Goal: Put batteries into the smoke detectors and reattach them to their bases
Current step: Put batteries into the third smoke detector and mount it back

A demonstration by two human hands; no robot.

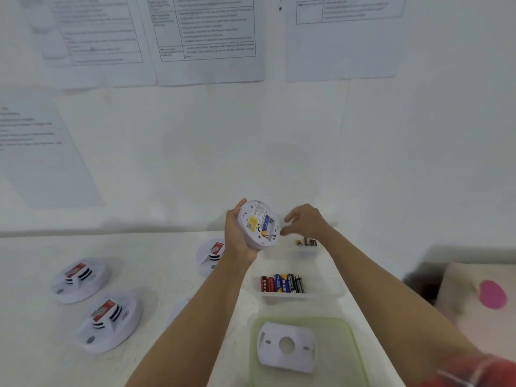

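Smoke detector [259, 224] sits back-up in the left hand's [237, 236] grasp; right hand [304, 220], fingers loosely spread and empty, hovers just beside it.

White wall [251, 152] — printed sheets [206, 37]; white table [42, 358]

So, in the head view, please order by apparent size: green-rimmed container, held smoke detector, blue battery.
1. green-rimmed container, though nearest the camera
2. held smoke detector
3. blue battery
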